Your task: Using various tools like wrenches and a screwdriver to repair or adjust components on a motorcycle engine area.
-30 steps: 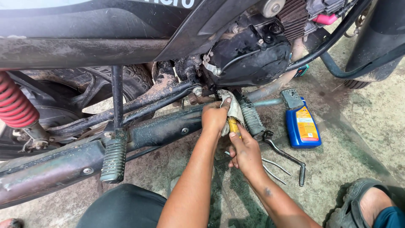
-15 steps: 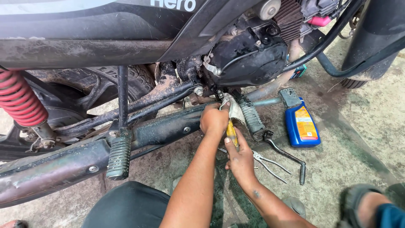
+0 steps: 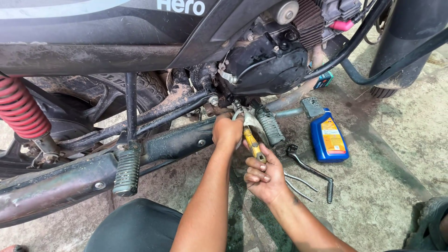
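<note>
**Under the engine: both hands on a yellow-handled tool**

Beneath the engine case (image 3: 266,70) of the motorcycle, I see both hands working close together at the footrest mount. My left hand (image 3: 227,130) is closed in a fist, fingers curled tight around something at the bracket; what it grips is hidden behind the knuckles, so I cannot tell. My right hand (image 3: 264,176) sits just below it, fingers folded together around the lower end of the tool (image 3: 252,143), thumb along the yellow handle. The tool runs up from the right hand to the bracket, beside the ribbed footpeg (image 3: 270,126).

Handling, as I judge it: the tool looks stiff and light, a metal shaft under a plastic sleeve. The sleeve looks smooth and the area is grimy, so slipping is a fair risk. The yellow section is the sound place to hold it; the bare tip is buried at the mount.

Surroundings noted:
- A blue oil bottle (image 3: 329,139) lies on the concrete floor (image 3: 373,196), near the hands but apart from them.
- A dark kick lever (image 3: 310,170) lies loose beside the bottle, with two thin rods (image 3: 298,184) next to it.
- The exhaust pipe (image 3: 60,184) runs left, with a second footpeg (image 3: 127,171) hanging over it.
- A red shock spring (image 3: 21,109) shows at far left.
</note>
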